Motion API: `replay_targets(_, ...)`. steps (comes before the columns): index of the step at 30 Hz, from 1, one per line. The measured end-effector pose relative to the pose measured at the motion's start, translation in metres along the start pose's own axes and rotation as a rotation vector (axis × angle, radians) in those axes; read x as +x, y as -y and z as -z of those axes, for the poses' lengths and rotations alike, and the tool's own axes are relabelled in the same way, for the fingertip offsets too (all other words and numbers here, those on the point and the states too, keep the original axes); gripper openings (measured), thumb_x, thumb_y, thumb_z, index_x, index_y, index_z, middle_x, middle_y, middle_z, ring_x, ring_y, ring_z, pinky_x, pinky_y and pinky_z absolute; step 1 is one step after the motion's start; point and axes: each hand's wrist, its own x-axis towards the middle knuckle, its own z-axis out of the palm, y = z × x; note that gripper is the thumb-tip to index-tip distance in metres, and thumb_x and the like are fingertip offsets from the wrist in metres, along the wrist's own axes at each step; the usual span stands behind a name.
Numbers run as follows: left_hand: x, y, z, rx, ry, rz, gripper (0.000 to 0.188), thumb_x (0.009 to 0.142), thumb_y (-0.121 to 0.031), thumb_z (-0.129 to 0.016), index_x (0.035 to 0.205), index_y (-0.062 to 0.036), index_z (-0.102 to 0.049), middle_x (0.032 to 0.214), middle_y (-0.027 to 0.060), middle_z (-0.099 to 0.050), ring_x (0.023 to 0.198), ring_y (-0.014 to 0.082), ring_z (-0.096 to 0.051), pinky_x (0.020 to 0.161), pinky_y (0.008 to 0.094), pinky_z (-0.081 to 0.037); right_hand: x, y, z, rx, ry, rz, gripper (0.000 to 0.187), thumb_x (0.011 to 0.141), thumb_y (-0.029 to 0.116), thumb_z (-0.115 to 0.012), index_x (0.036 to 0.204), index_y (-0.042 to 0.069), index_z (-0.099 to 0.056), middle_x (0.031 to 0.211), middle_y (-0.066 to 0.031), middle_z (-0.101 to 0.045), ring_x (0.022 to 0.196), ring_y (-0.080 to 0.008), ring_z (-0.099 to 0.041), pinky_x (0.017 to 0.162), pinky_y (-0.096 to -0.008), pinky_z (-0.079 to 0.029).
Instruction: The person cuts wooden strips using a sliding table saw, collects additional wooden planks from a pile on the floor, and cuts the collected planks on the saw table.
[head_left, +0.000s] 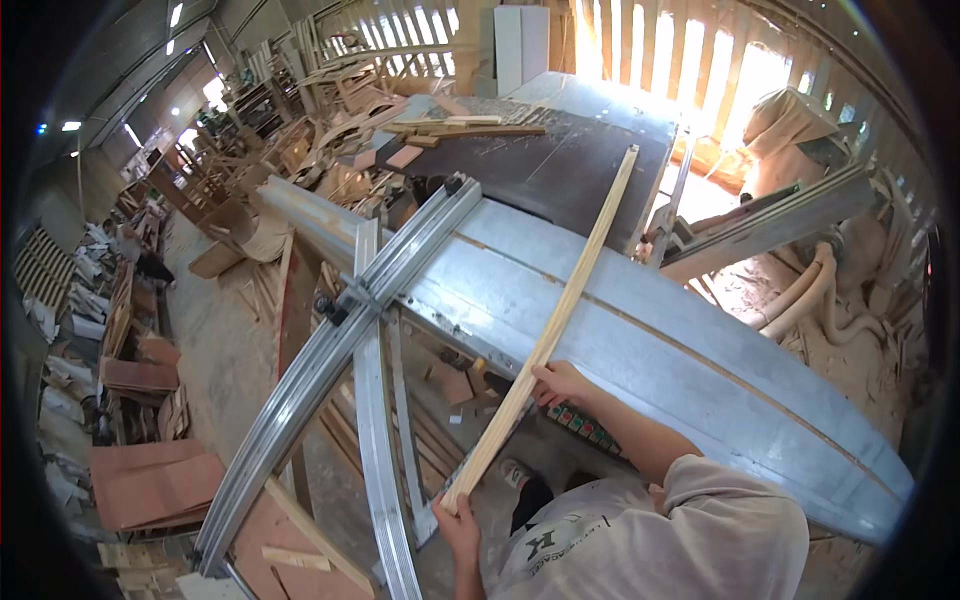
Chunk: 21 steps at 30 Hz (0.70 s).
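Across the grey metal saw table [640, 330] your long wooden strip [560, 300] lies slanted, its far end reaching toward the dark board [560, 165] stacked with offcuts [455, 128]. Aluminium rails [340, 350] cross just left of it, and wood scraps [150, 480] crowd the floor. Your left hand [458, 525] closes round the strip's near end; your right hand [562, 383] curls its fingers against the strip midway. Open tabletop stretches to the right of the strip.
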Motion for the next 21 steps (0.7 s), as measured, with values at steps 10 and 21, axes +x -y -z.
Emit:
replay_targets(10, 0.24, -0.172, -0.11, 0.458, 0.213, -0.59, 0.045, 0.083, -0.026, -0.069, 0.118, -0.0017, -0.055, 0.124, 0.0211, -0.05, 0.117, 0.0395, -0.046, 0.099, 0.0466, -0.038, -0.016, 0.112, 0.115, -0.352, -0.356, 0.164, 0.031, 0.094, 0.029, -0.057, 0.098, -0.001, -0.061, 0.084, -0.0101, -0.066, 0.069, -0.0178, -0.067, 0.056, -0.029, -0.053)
replay_targets(21, 0.298, -0.158, -0.301, 0.556, 0.449, -0.784, 0.069, 0.078, -0.046, -0.069, 0.129, -0.0033, -0.05, 0.141, 0.0236, -0.037, 0.136, 0.0399, -0.028, 0.109, 0.0611, -0.017, 0.077, 0.27, 0.277, -0.53, -0.633, 0.393, 0.024, 0.095, 0.025, -0.055, 0.096, 0.002, -0.063, 0.08, -0.0038, -0.065, 0.067, -0.0121, -0.063, 0.058, -0.0263, -0.05)
